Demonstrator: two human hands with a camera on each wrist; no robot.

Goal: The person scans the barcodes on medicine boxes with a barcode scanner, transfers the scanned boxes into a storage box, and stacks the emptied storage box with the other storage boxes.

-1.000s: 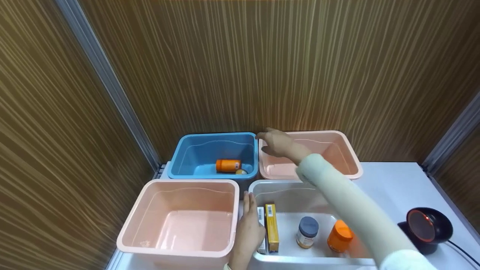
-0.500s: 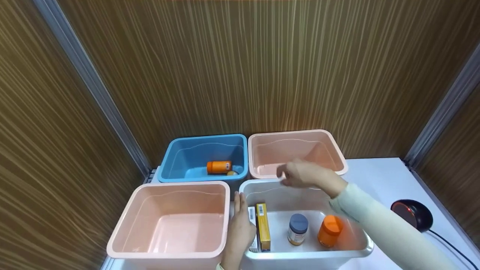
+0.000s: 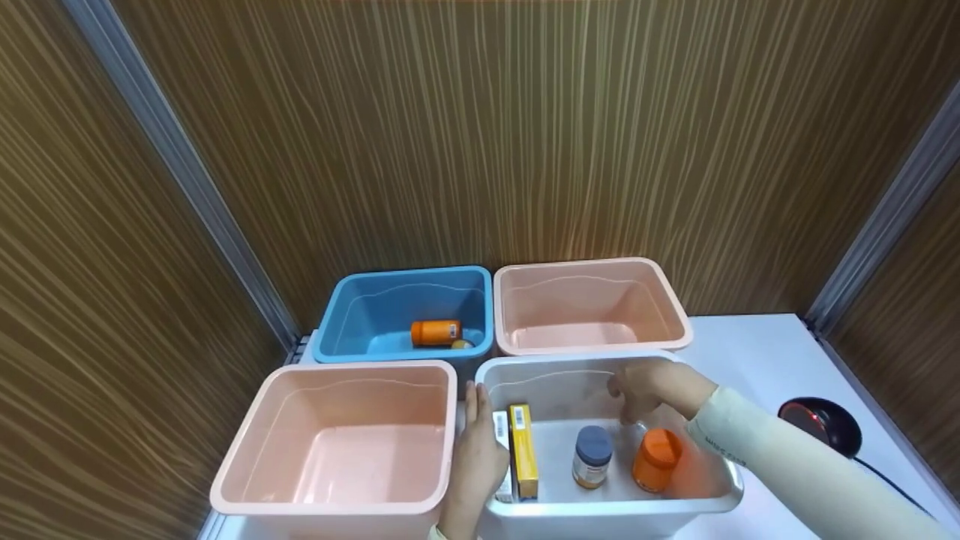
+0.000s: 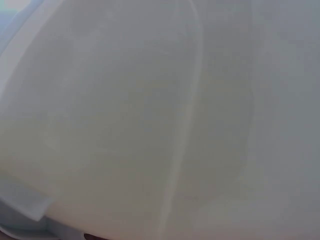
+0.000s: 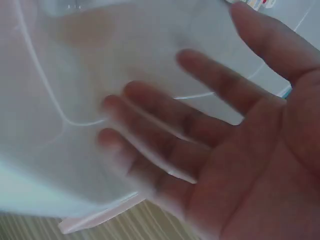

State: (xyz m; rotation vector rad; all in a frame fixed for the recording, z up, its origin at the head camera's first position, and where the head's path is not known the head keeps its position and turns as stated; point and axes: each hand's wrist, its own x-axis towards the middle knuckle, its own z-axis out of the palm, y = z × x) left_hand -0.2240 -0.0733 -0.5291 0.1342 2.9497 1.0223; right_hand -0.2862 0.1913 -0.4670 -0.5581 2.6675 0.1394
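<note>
My left hand (image 3: 478, 461) rests at the left rim of the white bin (image 3: 615, 510), its fingers straight. In the left wrist view the bin's pale wall (image 4: 125, 125) fills the picture, and the hand is out of sight. My right hand (image 3: 649, 386) reaches down into the back right of this bin and holds nothing. The right wrist view shows its palm (image 5: 265, 165) with fingers spread and slightly bent. Near it stand an orange bottle (image 3: 657, 460) and a dark-capped bottle (image 3: 592, 457). A yellow box (image 3: 524, 452) and a white box (image 3: 502, 454) stand along the left wall.
A pink bin (image 3: 334, 510) stands to the left. Behind it a blue bin (image 3: 352, 354) holds an orange bottle (image 3: 435, 332) lying on its side and another small item. A second pink bin (image 3: 592, 349) is at the back right. A black round device (image 3: 821, 426) with a cable sits far right.
My right hand has come back from above the rear bins and down into the white bin. The left hand has stayed at the rim. The whole view has shifted slightly.
</note>
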